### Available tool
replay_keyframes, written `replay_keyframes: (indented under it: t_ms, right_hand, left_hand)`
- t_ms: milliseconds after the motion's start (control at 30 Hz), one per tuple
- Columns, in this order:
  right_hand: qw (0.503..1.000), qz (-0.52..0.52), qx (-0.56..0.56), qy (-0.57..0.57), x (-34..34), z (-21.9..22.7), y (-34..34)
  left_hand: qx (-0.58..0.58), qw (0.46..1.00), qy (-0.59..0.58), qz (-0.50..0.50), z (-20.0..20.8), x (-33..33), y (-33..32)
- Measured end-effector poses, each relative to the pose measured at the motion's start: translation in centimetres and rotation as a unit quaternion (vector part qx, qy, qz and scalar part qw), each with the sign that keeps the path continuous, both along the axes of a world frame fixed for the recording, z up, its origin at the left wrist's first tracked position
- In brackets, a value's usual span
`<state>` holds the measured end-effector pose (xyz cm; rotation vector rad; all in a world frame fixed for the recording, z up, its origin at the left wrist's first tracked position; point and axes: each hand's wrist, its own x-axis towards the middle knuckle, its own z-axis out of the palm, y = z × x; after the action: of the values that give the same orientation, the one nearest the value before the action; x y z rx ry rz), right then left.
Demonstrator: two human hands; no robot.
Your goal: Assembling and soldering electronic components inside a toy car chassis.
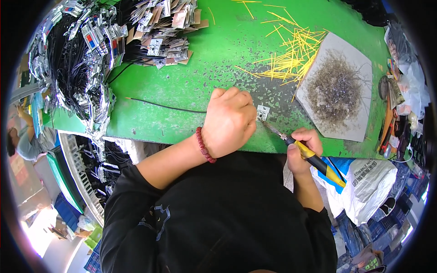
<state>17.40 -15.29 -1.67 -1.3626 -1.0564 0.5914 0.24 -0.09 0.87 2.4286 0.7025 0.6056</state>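
Note:
My right hand point(306, 149) grips a yellow and black soldering iron point(314, 159) like a pen. Its metal tip points up and left, at the lower edge of a small circuit board point(263, 112). Just left of that board, my left hand point(231, 119) is closed with its knuckles up, and a red bead bracelet circles the wrist. A thin black wire point(166, 106) runs in under this hand from the left, its far end bare. My fingers hide the wire's other end, and whether it touches the board I cannot tell.
On the green worktable point(182, 86) a big bundle of wired boards point(93, 59) hangs over the left edge. Stacked brown boards point(161, 32) stand behind. Yellow sticks point(291, 59) lie scattered near a grey slab point(337, 91) covered in dark residue. Tools point(389, 118) crowd the right edge.

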Motion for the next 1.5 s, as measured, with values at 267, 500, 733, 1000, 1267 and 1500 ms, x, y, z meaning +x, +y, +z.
replay_keyframes:
  t_ms: [267, 500, 733, 1000, 1267, 1500]
  right_hand:
    - [0.999, 0.025, -0.027, 0.03, -0.6, 0.5, 0.7]
    - [0.936, 0.107, 0.008, -0.336, -0.5, 1.0, 4.4]
    - [0.966, 0.135, -0.036, -0.216, 0.3, -0.2, 3.7]
    - [0.969, 0.107, 0.012, -0.223, 0.3, 0.3, 3.2]
    - [0.983, 0.081, -0.018, -0.163, 0.6, -0.7, 2.5]
    - [0.987, 0.075, -0.017, -0.142, 0.7, -1.2, 2.0]
  left_hand:
    - [-0.001, 1.0, -0.006, 0.005, 0.1, -0.1, 0.1]
    - [0.05, 0.998, -0.043, 0.015, -0.5, -1.1, -0.3]
    - [0.083, 0.991, -0.038, 0.101, 2.6, -10.1, 2.3]
    - [0.214, 0.891, 0.147, 0.371, 4.8, -21.5, 6.3]
    - [0.171, 0.901, 0.095, 0.387, 4.2, -21.4, 5.4]
    - [0.132, 0.88, 0.057, 0.453, 5.4, -23.1, 6.0]
